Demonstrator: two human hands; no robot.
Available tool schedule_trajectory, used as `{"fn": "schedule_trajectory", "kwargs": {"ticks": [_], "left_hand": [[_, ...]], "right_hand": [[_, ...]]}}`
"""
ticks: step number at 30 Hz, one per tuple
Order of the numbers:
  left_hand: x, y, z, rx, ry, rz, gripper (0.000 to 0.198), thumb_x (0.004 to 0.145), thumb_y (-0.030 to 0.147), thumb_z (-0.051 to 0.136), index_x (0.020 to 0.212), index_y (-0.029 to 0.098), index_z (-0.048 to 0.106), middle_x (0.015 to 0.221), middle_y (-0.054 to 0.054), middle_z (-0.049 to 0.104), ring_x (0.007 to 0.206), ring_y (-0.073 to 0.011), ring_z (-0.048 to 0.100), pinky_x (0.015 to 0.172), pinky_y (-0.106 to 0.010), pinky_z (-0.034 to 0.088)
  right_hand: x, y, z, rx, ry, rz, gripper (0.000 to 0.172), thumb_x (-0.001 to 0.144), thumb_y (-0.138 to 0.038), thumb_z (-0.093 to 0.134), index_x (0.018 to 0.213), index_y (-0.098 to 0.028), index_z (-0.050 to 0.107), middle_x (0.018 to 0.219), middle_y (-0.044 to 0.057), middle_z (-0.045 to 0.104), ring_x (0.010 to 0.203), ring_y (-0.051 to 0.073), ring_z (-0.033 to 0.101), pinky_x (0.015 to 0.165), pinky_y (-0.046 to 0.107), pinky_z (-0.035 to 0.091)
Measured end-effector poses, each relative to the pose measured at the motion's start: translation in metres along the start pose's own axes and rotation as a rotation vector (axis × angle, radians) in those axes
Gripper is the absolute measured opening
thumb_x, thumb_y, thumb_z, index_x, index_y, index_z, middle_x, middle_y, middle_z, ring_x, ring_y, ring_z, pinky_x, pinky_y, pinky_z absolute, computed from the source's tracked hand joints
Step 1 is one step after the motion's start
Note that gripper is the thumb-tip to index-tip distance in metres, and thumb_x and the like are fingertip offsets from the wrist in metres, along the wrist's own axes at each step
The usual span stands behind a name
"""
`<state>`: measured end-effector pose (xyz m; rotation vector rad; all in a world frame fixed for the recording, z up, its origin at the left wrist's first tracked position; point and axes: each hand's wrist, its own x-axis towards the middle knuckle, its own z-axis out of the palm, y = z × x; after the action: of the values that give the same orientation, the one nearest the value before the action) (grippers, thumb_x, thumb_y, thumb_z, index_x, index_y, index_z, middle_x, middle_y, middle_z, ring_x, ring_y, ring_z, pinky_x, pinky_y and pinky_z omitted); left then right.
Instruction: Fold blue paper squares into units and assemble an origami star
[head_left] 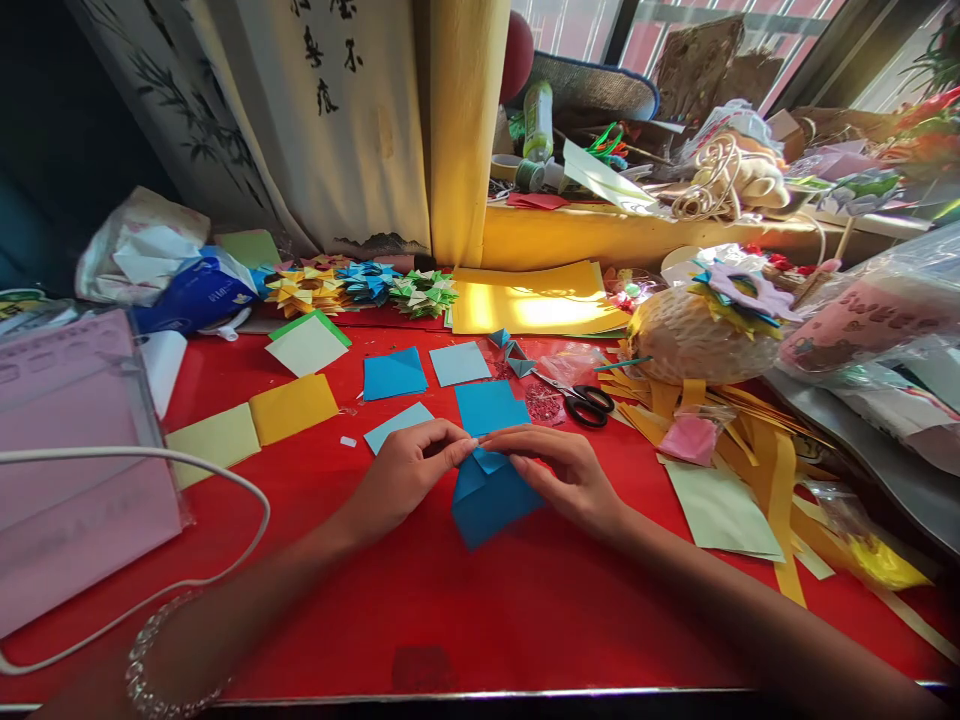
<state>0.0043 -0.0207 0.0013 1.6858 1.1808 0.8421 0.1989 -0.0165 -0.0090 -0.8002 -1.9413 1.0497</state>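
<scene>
I'm at the red table (352, 625). My right hand (568, 474) pinches the blue sheet (491, 508), fingers along its top edge, thumb toward me. Left hand (417, 465) pinches the same edge. Sheet sits between them, just nearside of the blue square (491, 404). Small flap (490, 461): best to match edges, then crease outward evenly.

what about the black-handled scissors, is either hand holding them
No, the scissors lie beyond the right hand, which is on the folded blue paper together with the left hand.
</scene>
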Motion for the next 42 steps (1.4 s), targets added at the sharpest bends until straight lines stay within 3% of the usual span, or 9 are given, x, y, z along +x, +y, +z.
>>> {"fn": "schedule_trajectory", "kwargs": {"ticks": [4, 8, 12, 25, 30, 34, 37, 39, 42], "left_hand": [[-0.001, 0.001, 0.0, 0.094, 0.007, 0.032, 0.029, 0.082, 0.043, 0.046, 0.073, 0.018, 0.059, 0.073, -0.001, 0.059, 0.07, -0.0141, 0.052, 0.063, -0.023, 0.04], [-0.002, 0.0, 0.001, 0.191, -0.013, 0.081, 0.027, 0.084, 0.04, 0.045, 0.074, 0.018, 0.058, 0.073, 0.0, 0.058, 0.068, -0.0124, 0.051, 0.059, -0.022, 0.037], [-0.003, 0.0, 0.002, 0.227, -0.041, 0.115, 0.025, 0.085, 0.036, 0.045, 0.074, 0.018, 0.058, 0.073, 0.0, 0.057, 0.069, -0.0117, 0.05, 0.061, -0.021, 0.037], [-0.004, 0.0, 0.002, 0.263, -0.022, 0.121, 0.025, 0.085, 0.036, 0.045, 0.074, 0.017, 0.058, 0.071, 0.001, 0.056, 0.064, -0.0098, 0.048, 0.058, -0.02, 0.036], [-0.004, -0.001, 0.0, 0.257, -0.013, 0.123, 0.025, 0.085, 0.035, 0.046, 0.074, 0.017, 0.059, 0.073, 0.0, 0.058, 0.065, -0.0102, 0.049, 0.059, -0.02, 0.036], [-0.002, -0.001, -0.002, 0.226, 0.048, 0.077, 0.026, 0.083, 0.039, 0.048, 0.073, 0.017, 0.058, 0.07, 0.0, 0.057, 0.065, -0.0109, 0.048, 0.058, -0.021, 0.037], [0.0, -0.003, -0.003, 0.132, 0.09, 0.007, 0.027, 0.082, 0.041, 0.049, 0.072, 0.017, 0.057, 0.067, 0.001, 0.054, 0.062, -0.0099, 0.047, 0.056, -0.02, 0.037], [0.001, -0.006, -0.003, 0.014, 0.114, -0.054, 0.027, 0.081, 0.041, 0.05, 0.072, 0.017, 0.055, 0.063, 0.003, 0.051, 0.057, -0.008, 0.045, 0.051, -0.019, 0.036], [0.003, -0.009, -0.003, -0.2, 0.163, -0.137, 0.024, 0.08, 0.041, 0.052, 0.074, 0.018, 0.053, 0.059, 0.005, 0.05, 0.042, -0.0045, 0.038, 0.039, -0.017, 0.03]], "right_hand": [[0.005, -0.005, 0.001, 0.322, 0.108, 0.331, 0.03, 0.082, -0.039, 0.049, 0.092, -0.017, 0.067, 0.085, 0.006, 0.066, 0.08, 0.018, 0.061, 0.072, 0.029, 0.048], [0.006, -0.002, 0.004, 0.319, -0.039, 0.497, 0.036, 0.077, -0.047, 0.053, 0.074, -0.012, 0.065, 0.058, -0.001, 0.049, 0.054, 0.008, 0.043, 0.048, 0.02, 0.032], [0.006, 0.001, 0.005, 0.303, -0.144, 0.525, 0.04, 0.075, -0.048, 0.054, 0.061, -0.011, 0.058, 0.053, -0.004, 0.034, 0.051, 0.006, 0.027, 0.046, 0.021, 0.019], [0.005, 0.003, 0.008, 0.257, -0.124, 0.554, 0.039, 0.075, -0.047, 0.055, 0.058, -0.013, 0.047, 0.056, -0.004, 0.027, 0.053, 0.006, 0.022, 0.046, 0.022, 0.014], [0.006, 0.003, 0.006, 0.214, -0.125, 0.537, 0.041, 0.073, -0.049, 0.057, 0.056, -0.013, 0.048, 0.054, -0.005, 0.029, 0.051, 0.005, 0.024, 0.045, 0.022, 0.015], [0.007, 0.006, 0.003, 0.278, -0.141, 0.557, 0.035, 0.073, -0.047, 0.058, 0.066, -0.013, 0.055, 0.054, -0.004, 0.043, 0.048, 0.006, 0.036, 0.044, 0.02, 0.024], [0.008, 0.008, 0.001, 0.284, -0.056, 0.529, 0.033, 0.071, -0.045, 0.061, 0.065, -0.013, 0.055, 0.055, -0.003, 0.044, 0.048, 0.006, 0.039, 0.044, 0.02, 0.027], [0.01, 0.01, 0.001, 0.307, 0.064, 0.491, 0.033, 0.071, -0.044, 0.062, 0.062, -0.013, 0.053, 0.055, -0.004, 0.043, 0.05, 0.006, 0.038, 0.045, 0.019, 0.029], [0.012, 0.011, 0.002, 0.482, 0.238, 0.465, 0.03, 0.074, -0.044, 0.059, 0.069, -0.015, 0.055, 0.063, -0.002, 0.05, 0.057, 0.009, 0.049, 0.054, 0.021, 0.04]]}}
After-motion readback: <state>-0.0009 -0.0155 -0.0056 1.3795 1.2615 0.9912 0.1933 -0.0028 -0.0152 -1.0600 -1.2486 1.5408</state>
